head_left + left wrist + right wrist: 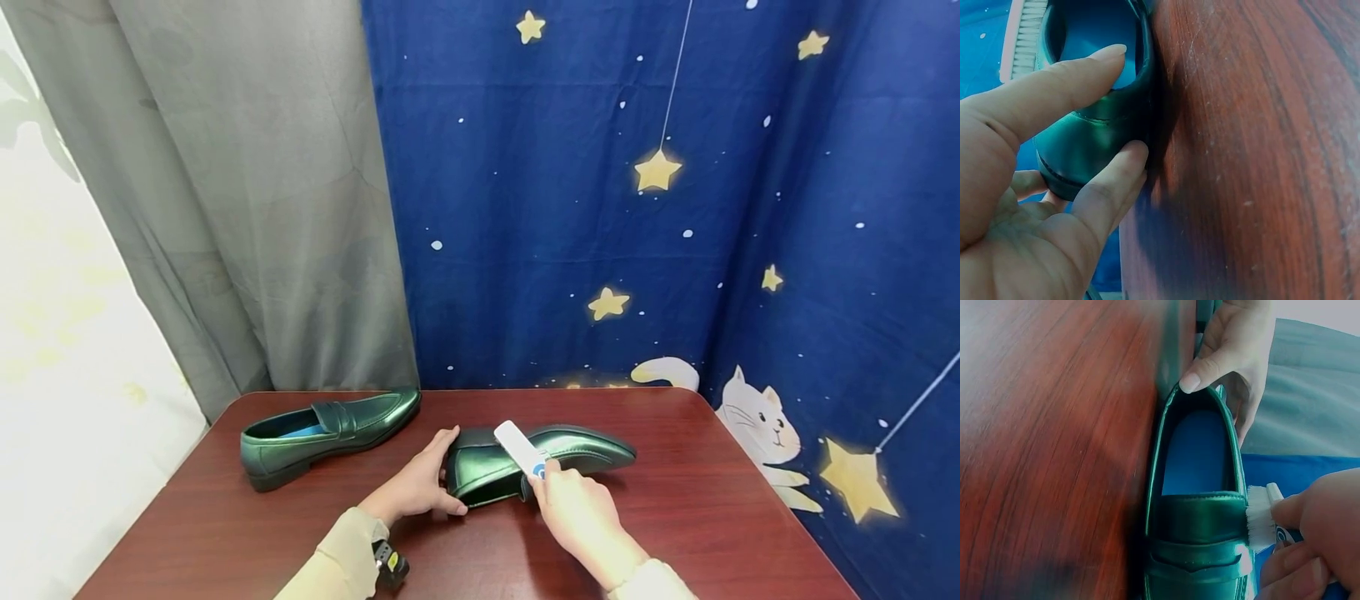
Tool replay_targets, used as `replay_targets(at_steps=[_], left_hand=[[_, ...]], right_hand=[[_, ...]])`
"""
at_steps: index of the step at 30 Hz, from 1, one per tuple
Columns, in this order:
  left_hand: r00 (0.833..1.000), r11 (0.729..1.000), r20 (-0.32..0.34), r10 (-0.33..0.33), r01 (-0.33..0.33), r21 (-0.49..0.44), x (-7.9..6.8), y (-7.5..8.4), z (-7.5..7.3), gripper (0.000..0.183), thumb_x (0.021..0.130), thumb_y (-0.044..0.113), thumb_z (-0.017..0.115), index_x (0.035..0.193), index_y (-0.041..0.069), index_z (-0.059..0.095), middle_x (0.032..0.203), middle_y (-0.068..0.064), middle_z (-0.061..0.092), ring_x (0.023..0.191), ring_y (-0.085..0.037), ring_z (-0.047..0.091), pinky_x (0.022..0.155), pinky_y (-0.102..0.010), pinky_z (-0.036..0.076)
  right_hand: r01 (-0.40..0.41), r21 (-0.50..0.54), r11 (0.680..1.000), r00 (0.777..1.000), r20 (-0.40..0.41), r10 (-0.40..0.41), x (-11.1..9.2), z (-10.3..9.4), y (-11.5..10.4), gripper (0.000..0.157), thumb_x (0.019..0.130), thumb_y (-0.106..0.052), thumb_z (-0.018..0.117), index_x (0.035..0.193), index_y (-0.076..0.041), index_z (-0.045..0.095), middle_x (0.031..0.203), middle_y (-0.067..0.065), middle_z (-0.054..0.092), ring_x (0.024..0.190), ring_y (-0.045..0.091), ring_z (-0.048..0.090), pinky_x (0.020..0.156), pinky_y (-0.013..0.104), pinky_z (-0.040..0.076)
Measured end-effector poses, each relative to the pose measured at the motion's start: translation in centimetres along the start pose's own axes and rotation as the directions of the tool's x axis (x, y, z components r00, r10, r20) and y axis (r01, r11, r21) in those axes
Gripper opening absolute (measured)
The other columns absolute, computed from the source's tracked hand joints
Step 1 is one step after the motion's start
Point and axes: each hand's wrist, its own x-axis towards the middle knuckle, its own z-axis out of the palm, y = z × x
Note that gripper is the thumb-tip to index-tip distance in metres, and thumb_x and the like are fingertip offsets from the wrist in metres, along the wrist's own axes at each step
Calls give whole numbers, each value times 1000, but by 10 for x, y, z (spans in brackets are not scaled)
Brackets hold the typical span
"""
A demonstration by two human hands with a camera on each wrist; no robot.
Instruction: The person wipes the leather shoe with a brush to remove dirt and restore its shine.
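Reddish tabletop (pixel 712 508), green shoe (pixel 573 446) crosswise, toe (pixel 621 452) rightward, left grip (pixel 422 483) round heel (pixel 463 477), right grip (pixel 581 510) round brush (pixel 517 446)

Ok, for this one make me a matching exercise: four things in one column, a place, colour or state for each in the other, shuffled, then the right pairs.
Things
1. Brush
2. Held shoe
3. Free shoe
4. Table

Places, colours, states
A. Reddish brown with a wood grain
B. Tipped over sideways, toe pointing right in the head view
C. Sole down, at the far left in the head view
D. In the right grip

Pairs: 1-D, 2-B, 3-C, 4-A
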Motion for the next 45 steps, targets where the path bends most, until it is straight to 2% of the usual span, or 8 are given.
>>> replay_targets(at_steps=[6,14,18,26,30,39,45], left_hand=[[1000,1000,-14,-1,1,17,0,-2,2,125,65,12,96,161,4,16,165,-23,17,117,-34,60,97,-47,52],[1000,1000,-16,5,-4,10,-1,0,1,124,65,11,95,161,4,17,165,-23,17,116,-33,61,96,-47,52],[1000,1000,-16,3,-2,7,0,1,1,125,65,11,96,161,4,16,166,-23,16,115,-32,60,94,-44,54],[1000,1000,-19,6,-6,-14,2,1,1,124,64,8,95,160,3,17,163,-20,23,111,-30,62,87,-38,56],[999,1000,-29,19,-19,-22,1,0,2,123,63,7,96,160,3,19,158,-16,29,107,-28,61,82,-32,56],[999,999,-39,37,-36,11,0,-2,1,123,62,10,96,159,3,21,155,-14,33,96,-19,56,76,-25,51],[999,999,-32,23,-23,-23,1,-1,2,123,63,8,96,159,4,20,156,-14,32,107,-27,59,80,-27,54]], right_hand=[[18,-7,1000,1000,-14,-19,-1,3,-6,27,94,-31,69,88,-8,57,61,9,60,48,28,58,42,41,39],[59,-33,998,997,-44,-61,-3,8,-20,29,92,-33,70,82,-9,56,59,9,60,48,29,59,42,41,40],[65,-41,997,997,-44,-67,-4,13,-26,31,92,-34,70,81,-9,56,59,9,60,48,30,59,42,42,40],[112,-69,991,991,-71,-117,-6,21,-40,33,92,-37,70,80,-10,56,57,9,60,46,28,58,40,40,40],[131,-84,988,989,-60,-136,-7,23,-45,33,93,-39,69,81,-10,57,58,8,60,46,27,58,40,39,40],[179,-104,978,981,-60,-186,-7,27,-47,34,93,-43,68,82,-13,57,56,6,59,44,25,56,38,36,36],[157,-115,981,983,-76,-167,-6,20,-42,34,90,-43,70,79,-14,56,56,7,59,44,26,56,39,37,36]])
